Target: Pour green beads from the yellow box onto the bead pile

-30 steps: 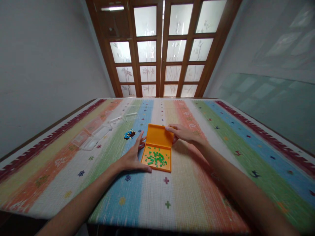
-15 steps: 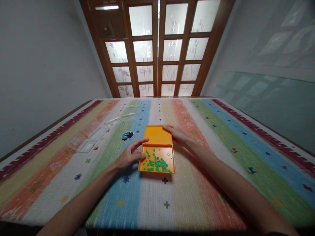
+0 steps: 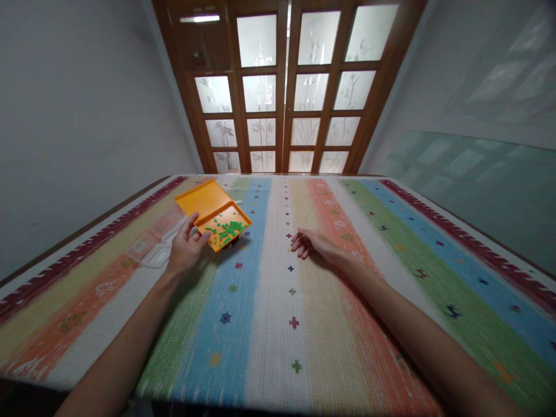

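My left hand (image 3: 187, 246) grips the near left edge of an orange hinged plastic box (image 3: 204, 198), thumb over the rim. The box is tilted and turned, held over the left part of the table, its lid folded back. Small green building bricks (image 3: 226, 231) lie loose in its tray half. My right hand (image 3: 310, 243) holds nothing; its fingers are loosely curled and slightly apart over the pale stripes at the middle. The pile of small blue and dark pieces is almost wholly hidden under the box.
Clear plastic containers (image 3: 150, 249) lie at the left, partly behind my left hand and the box. A striped, patterned cloth (image 3: 269, 324) covers the table. Behind the table's far edge stands a wooden door (image 3: 284, 87) with glass panes; a wall rises on each side.
The orange box has moved left and away from me in my left hand, and turned. My right hand has let go of its lid and stays near the middle.
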A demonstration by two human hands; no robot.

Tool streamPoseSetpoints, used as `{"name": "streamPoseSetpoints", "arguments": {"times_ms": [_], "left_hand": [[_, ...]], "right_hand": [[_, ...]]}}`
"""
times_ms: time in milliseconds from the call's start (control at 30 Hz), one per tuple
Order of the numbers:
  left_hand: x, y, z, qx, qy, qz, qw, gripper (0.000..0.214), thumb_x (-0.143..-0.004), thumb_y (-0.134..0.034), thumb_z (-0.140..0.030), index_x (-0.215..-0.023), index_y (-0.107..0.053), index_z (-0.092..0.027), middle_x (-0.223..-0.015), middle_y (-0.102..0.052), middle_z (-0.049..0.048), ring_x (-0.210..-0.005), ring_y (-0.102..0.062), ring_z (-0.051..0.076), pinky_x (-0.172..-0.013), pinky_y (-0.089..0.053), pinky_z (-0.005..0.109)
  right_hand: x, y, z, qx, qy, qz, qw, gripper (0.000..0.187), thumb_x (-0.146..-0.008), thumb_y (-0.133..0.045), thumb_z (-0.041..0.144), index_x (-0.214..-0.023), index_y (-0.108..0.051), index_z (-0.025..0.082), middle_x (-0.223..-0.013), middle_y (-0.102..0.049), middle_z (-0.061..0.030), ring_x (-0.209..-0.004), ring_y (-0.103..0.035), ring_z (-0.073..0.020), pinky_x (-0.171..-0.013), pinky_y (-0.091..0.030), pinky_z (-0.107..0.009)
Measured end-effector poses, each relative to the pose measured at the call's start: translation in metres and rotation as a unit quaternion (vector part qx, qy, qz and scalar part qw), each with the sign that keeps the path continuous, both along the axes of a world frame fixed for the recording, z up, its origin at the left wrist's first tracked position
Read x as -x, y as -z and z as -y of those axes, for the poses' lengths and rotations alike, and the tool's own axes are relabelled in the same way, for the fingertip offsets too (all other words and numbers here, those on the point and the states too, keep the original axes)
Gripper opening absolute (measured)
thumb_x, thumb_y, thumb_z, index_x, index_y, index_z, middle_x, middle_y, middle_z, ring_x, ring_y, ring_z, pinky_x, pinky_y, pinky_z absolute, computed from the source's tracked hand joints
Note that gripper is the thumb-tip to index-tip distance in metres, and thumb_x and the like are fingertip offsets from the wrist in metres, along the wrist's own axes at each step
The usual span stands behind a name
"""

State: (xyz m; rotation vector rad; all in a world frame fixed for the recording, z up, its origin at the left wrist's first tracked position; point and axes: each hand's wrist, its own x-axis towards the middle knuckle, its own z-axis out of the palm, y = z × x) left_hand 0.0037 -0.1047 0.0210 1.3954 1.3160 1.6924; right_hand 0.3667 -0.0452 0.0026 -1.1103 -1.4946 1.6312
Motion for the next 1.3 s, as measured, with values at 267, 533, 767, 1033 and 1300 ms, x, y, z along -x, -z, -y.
{"name": "streamPoseSetpoints", "arguments": {"times_ms": [267,533,767,1033,1300], "left_hand": [[0.016,0.014,-0.009,0.007,-0.074,-0.050,0.996,0.067,-0.081,-0.077,-0.023,-0.142,-0.052,-0.018,-0.129,-0.067,0.0167,-0.096,-0.075,0.024,-0.087,-0.065,0.039],[0.021,0.022,-0.015,-0.041,-0.113,-0.161,0.980,0.055,-0.084,-0.074,-0.025,-0.135,-0.056,-0.015,-0.142,-0.057,0.0167,-0.104,-0.069,0.027,-0.093,-0.062,0.042],[0.028,0.023,-0.014,-0.097,-0.120,-0.268,0.951,0.060,-0.084,-0.073,-0.030,-0.140,-0.054,-0.022,-0.136,-0.059,0.0157,-0.114,-0.064,0.031,-0.094,-0.060,0.049],[0.030,0.023,-0.014,-0.121,-0.088,-0.360,0.921,0.054,-0.087,-0.066,-0.029,-0.139,-0.054,-0.021,-0.125,-0.062,0.0131,-0.113,-0.064,0.031,-0.091,-0.061,0.049],[0.034,0.025,-0.016,-0.147,-0.076,-0.402,0.901,0.052,-0.091,-0.063,-0.029,-0.142,-0.052,-0.022,-0.126,-0.063,0.0137,-0.117,-0.064,0.031,-0.098,-0.059,0.051]], "right_hand": [[0.000,0.000,0.001,0.020,0.009,0.003,1.000,0.046,-0.106,-0.043,0.042,-0.080,-0.068,0.014,-0.076,-0.074,-0.0123,-0.052,-0.063,-0.0128,-0.050,-0.055,-0.022],[-0.002,0.002,0.001,-0.012,-0.008,0.012,1.000,0.048,-0.104,-0.047,0.051,-0.081,-0.067,0.015,-0.076,-0.074,-0.0123,-0.055,-0.063,-0.0134,-0.053,-0.055,-0.024],[-0.001,-0.001,0.002,0.009,-0.005,0.010,1.000,0.045,-0.106,-0.042,0.040,-0.079,-0.068,0.015,-0.078,-0.074,-0.0113,-0.054,-0.062,-0.0122,-0.053,-0.054,-0.024],[-0.002,0.000,0.001,-0.007,-0.012,0.017,1.000,0.046,-0.101,-0.050,0.051,-0.079,-0.069,0.015,-0.077,-0.074,-0.0117,-0.055,-0.062,-0.0127,-0.054,-0.055,-0.024],[-0.003,0.000,0.001,-0.009,-0.007,0.020,1.000,0.046,-0.101,-0.050,0.052,-0.080,-0.068,0.015,-0.077,-0.075,-0.0127,-0.056,-0.063,-0.0136,-0.055,-0.056,-0.025]]}}
